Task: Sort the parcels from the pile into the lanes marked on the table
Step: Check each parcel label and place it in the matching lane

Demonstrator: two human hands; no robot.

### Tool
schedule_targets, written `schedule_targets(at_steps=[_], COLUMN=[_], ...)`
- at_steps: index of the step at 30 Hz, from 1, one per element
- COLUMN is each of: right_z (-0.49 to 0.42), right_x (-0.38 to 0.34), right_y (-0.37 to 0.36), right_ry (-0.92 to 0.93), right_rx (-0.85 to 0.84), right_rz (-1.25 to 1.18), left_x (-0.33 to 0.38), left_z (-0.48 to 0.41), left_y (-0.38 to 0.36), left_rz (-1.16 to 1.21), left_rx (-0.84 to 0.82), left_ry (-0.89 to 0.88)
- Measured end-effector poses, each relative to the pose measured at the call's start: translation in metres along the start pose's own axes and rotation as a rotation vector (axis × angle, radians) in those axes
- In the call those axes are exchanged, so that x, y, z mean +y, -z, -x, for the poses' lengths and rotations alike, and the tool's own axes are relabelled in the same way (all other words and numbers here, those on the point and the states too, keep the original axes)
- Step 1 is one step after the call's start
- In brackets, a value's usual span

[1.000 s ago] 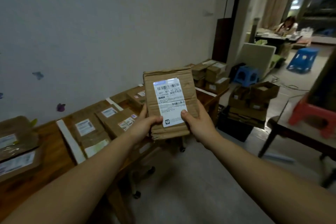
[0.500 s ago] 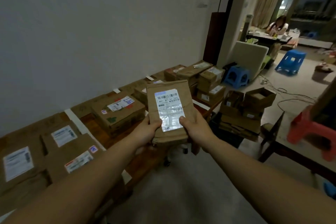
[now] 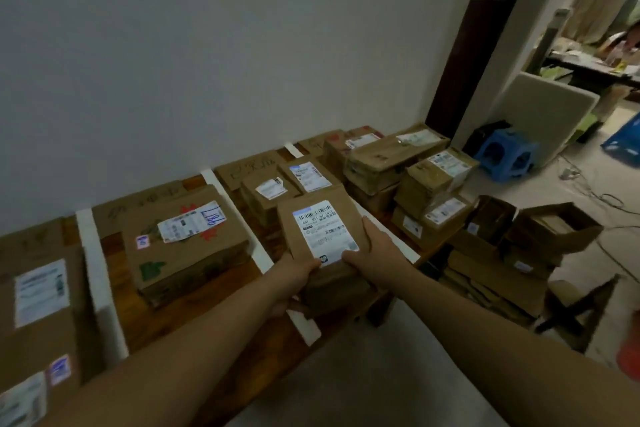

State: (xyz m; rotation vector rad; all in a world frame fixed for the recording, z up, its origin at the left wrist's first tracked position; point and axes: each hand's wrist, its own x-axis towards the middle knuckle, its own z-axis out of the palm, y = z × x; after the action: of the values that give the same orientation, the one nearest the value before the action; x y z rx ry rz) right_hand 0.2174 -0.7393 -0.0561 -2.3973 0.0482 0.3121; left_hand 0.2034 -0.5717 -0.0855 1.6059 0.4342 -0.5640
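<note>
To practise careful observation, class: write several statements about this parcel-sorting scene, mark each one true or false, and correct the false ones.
1. The left hand and the right hand both hold the flat brown parcel. True.
2. The parcel's shipping label faces down. False: the white shipping label faces up, towards the camera.
3. White strips divide the wooden table into lanes. True.
4. The large box with blue handwriting stands on the floor. False: the large box sits on the table between two white strips.
</note>
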Motion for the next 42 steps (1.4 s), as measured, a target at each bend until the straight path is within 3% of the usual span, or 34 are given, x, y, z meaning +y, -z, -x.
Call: schedule_targets(at_steps=[9, 13, 17, 26, 30, 35, 42], right_z=[-0.096, -0.11, -0.119, -0.155, -0.155, -0.131, -0.04], right_x=[0.086, 0.109, 0.12, 0.111, 0.092, 0.032, -0.102], right_y=[0.031, 0.04, 0.049, 0.065, 0.068, 0.053, -0.016], right_ry=[0.243, 0.279, 0.325, 0.275, 0.382, 0.536, 0.793], right_rx=[-0.271, -0.315, -0.327, -0.344, -0.275, -0.308, -0.365], right_rz=[0.174, 0.258, 0.304, 0.598, 0.685, 0.649, 0.693], left_x=[-0.005, -0.01, -0.012, 0.014, 0.026, 0.039, 0.007], left_z=[-0.068, -0.081, -0.083, -0.12, -0.118, -0.06, 0.109], left_y=[-0.08, -0.101, -0.118, -0.125, -0.099, -0.042, 0.072], left_rz=[0.066, -0.107, -0.175, -0.337, -0.473, -0.623, -0.736], left_rx=[0.196, 0.346, 0.255, 0.229, 0.186, 0.401, 0.688], left_ry=[0.1, -0.036, -0.262, -0.133, -0.048, -0.013, 0.0])
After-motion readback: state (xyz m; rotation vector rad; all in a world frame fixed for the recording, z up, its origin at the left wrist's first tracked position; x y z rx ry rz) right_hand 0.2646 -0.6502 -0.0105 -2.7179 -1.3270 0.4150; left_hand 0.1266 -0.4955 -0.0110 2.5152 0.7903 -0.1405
